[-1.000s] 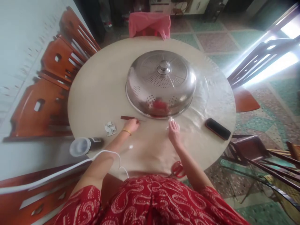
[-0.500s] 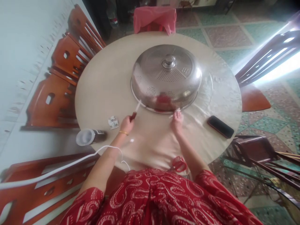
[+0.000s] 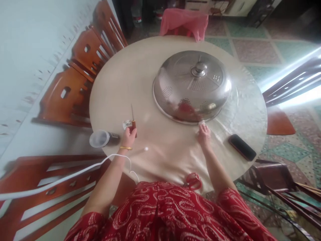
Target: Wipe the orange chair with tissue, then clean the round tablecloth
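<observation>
My left hand [image 3: 129,136] is closed round the brown wooden handle of an awl [image 3: 133,113]. Its thin metal spike points away from me, over bare tablecloth. Just beside that hand lies a flat grey-white piece [image 3: 127,124], partly covered by my fingers. My right hand [image 3: 204,134] has its fingers pinched together at the near rim of a large domed metal lid [image 3: 173,85]. A small white piece [image 3: 201,123] shows at the fingertips; its kind cannot be made out. Between my hands a little white ball-like thing [image 3: 146,148] rests on the cloth.
Red-handled scissors [image 3: 193,181] lie at the near edge of the round table [image 3: 120,77]. A phone [image 3: 242,147] is at the right, a clear-topped tub [image 3: 99,139] at the left. A white cable [image 3: 82,172] crosses over my left forearm. Wooden chairs [image 3: 62,90] line the wall.
My left hand has moved left with the awl, away from the lid's rim toward the flat grey-white piece. My right hand stays near the lid's front rim. The view has shifted left.
</observation>
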Available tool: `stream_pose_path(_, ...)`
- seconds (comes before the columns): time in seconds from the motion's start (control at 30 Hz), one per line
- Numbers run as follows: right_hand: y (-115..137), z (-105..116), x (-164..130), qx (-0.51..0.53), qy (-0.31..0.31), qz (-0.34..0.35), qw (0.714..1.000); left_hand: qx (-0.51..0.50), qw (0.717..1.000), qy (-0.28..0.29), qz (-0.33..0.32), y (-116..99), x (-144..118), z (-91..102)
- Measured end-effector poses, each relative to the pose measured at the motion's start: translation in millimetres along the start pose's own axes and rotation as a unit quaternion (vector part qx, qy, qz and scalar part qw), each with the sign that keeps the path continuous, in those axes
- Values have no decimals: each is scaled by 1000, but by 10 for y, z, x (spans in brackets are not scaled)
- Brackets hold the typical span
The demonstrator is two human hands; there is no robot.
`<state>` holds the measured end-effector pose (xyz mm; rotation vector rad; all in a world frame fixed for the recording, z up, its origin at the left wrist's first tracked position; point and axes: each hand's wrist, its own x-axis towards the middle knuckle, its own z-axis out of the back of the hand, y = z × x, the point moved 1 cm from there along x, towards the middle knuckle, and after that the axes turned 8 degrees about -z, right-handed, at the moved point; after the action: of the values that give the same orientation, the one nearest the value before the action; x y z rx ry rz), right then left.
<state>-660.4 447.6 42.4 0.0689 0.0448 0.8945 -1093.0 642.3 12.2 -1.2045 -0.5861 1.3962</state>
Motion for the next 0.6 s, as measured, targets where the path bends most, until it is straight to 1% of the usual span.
stream_pose_path(0.07, -250, 138, 243, -6, 2, -58, 998, 5, 1000, -4, 4, 47, -44, 51)
stream_pose_path(0.1, -307, 191, 348, -8, 3, -84, 996, 2, 1000, -3, 7, 67, -63, 66)
stream_pose_path(0.13, -309, 224, 427, -8, 2, -105, 994, -6, 1000, -2, 9, 82, -81, 75)
stream_pose_path(0.17, -251, 230, 469, -7, -3, -119, 993, -17, 1000, -2, 12, 91, -97, 78)
stream_pose_path(0.2, -128, 202, 464, -5, -9, -124, 992, -27, 1000, -3, 15, 92, -111, 75)
stream_pose_path(0.23, 58, 139, 408, -2, -15, -122, 992, -33, 999, -5, 19, 84, -123, 68)
stream_pose_path(0.3, 583, -79, 158, 10, -12, -93, 996, -27, 999, -8, 27, 37, -138, 41)
stream_pose_path(0.33, 891, -213, -13, 19, -1, -64, 998, -17, 999, -10, 32, -1, -140, 23)
stream_pose_path(0.4, 1491, -460, -360, 57, 42, 40, 997, -1, 999, -8, 45, -95, -137, -24)
stream_pose_path(0.43, 1729, -545, -502, 69, 64, 82, 992, 1, 999, -3, 49, -145, -130, -51)
stream_pose_path(0.47, 1894, -594, -606, 78, 81, 106, 988, -3, 999, 3, 52, -192, -121, -78)
stream_pose_path(0.5, 1977, -610, -670, 82, 95, 123, 984, -8, 999, 10, 52, -233, -109, -103)
stream_pose_path(0.53, 1973, -598, -695, 83, 103, 130, 983, -13, 998, 17, 51, -264, -95, -124)
stream_pose_path(0.57, 1889, -566, -688, 79, 104, 130, 983, -16, 998, 20, 49, -285, -80, -139)
stream_pose_path(0.6, 1738, -521, -659, 73, 98, 126, 985, -18, 998, 22, 47, -295, -65, -147)
